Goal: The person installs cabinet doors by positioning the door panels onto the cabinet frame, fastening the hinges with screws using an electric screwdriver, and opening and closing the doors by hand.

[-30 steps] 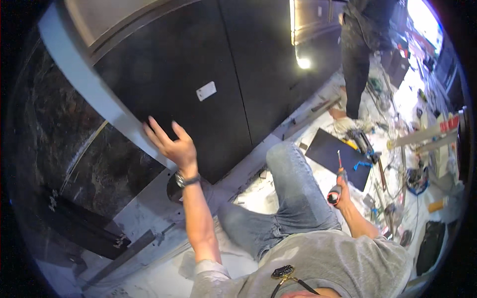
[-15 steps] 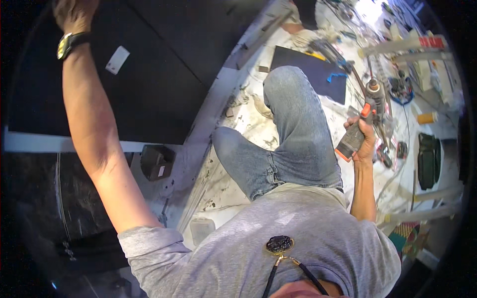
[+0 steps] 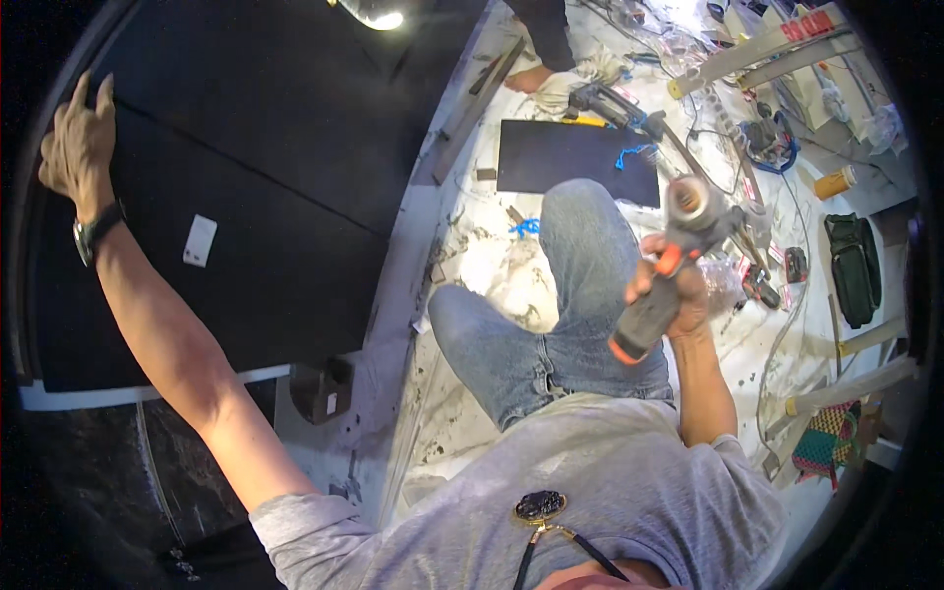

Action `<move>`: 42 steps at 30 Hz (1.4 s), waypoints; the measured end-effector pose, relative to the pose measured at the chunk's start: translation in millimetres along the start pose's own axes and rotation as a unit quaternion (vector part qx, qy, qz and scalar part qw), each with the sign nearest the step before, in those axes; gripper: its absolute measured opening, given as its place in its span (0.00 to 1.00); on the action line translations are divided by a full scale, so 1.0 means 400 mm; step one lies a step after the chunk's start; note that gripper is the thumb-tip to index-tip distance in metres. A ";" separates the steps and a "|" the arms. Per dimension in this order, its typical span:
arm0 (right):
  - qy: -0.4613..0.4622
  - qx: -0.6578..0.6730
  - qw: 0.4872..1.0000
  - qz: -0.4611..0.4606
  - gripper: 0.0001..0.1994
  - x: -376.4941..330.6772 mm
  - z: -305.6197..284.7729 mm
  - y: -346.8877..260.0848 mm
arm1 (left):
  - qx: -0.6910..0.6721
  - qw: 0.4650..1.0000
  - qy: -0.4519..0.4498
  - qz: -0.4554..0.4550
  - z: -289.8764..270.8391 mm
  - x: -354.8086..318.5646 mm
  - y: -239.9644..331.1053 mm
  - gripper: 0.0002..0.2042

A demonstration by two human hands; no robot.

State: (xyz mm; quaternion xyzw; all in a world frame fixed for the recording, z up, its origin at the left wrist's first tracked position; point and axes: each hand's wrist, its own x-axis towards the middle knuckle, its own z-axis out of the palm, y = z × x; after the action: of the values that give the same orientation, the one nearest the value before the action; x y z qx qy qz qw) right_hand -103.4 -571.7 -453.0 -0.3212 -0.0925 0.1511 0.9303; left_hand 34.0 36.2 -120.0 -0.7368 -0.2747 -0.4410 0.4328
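My left hand (image 3: 81,147) lies near the left edge of a large black panel (image 3: 285,265), its fingers stretched out and holding nothing. A dark watch sits on that wrist. A small white rectangular object (image 3: 200,241) rests on the panel, to the right of my left forearm. My right hand (image 3: 688,295) is wrapped round the grip of a dark grey and orange heat gun (image 3: 646,317), over my right thigh. Its round metal nozzle points up toward the view, slightly blurred.
A smaller black sheet (image 3: 560,162) lies on the stained white floor beyond my knee, with blue string on it. Another person's foot (image 3: 531,79) is at the top. Power tools, cables, a dark green case (image 3: 852,270) and sawhorse-like bars (image 3: 757,49) crowd the right side.
My left hand has come down and left along the panel, its fingers now fully in view. My right hand has brought the heat gun leftward and turned its nozzle toward the view.
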 end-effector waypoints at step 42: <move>-0.006 0.270 0.878 0.395 0.22 0.655 -0.335 0.239 | -0.294 0.939 -0.152 -0.095 -0.225 -0.003 0.098 0.24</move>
State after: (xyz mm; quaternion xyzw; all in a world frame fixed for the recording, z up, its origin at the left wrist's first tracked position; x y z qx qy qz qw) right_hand 156.8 -487.3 -597.5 -0.0671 0.0808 0.5266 0.8436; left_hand 27.2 -61.7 -115.2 -0.8597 -0.2639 -0.4242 0.1063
